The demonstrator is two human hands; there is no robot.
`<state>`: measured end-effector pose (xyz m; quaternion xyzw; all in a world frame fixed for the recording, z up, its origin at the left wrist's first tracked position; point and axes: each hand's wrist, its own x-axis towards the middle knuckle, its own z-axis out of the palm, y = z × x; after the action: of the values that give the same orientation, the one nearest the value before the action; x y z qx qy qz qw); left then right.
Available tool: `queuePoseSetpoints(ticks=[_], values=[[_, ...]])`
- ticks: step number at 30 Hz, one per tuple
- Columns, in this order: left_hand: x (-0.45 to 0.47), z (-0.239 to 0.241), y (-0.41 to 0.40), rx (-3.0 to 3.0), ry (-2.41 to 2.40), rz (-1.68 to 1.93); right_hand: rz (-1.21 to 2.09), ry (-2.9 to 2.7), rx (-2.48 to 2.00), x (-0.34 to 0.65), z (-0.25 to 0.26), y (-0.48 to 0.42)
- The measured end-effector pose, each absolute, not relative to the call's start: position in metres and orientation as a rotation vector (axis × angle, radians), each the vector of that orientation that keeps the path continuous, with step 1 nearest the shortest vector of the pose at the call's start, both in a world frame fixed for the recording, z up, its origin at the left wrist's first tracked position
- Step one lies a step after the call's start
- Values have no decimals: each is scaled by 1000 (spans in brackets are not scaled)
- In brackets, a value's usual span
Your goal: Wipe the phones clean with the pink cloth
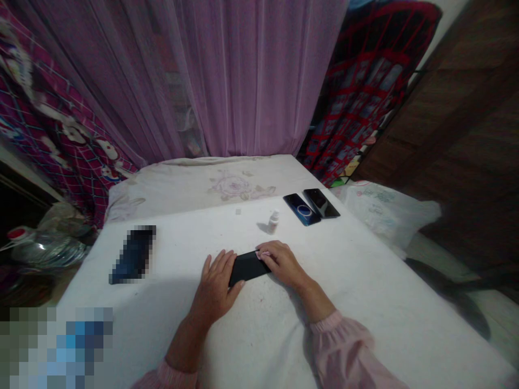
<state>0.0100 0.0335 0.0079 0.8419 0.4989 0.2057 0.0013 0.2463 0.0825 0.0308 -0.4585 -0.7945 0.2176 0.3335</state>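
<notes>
A black phone (246, 268) lies flat on the white cloth-covered table (365, 302), in front of me. My left hand (216, 286) rests flat beside its left end, fingers stretched out and touching its edge. My right hand (281, 262) sits on the phone's right end, fingers curled over a small pale pink cloth (263, 253) pressed against the phone. A small white bottle (274, 220) stands just behind the phone.
Two more dark phones (301, 209) (321, 202) lie side by side at the table's far right. A blurred dark object (133, 255) lies at the left. A white plastic bag (381, 210) sits beyond the right edge, and a purple curtain (243, 75) hangs behind.
</notes>
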Motion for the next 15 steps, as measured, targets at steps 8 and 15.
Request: queuePoseSetpoints(ticks=[8,15], values=[[12,10,34,2650,1569,657,503,-2038,-1296,240,29,83],[11,11,34,2644,1571,636,792,-2158,-1055,266,37,82]])
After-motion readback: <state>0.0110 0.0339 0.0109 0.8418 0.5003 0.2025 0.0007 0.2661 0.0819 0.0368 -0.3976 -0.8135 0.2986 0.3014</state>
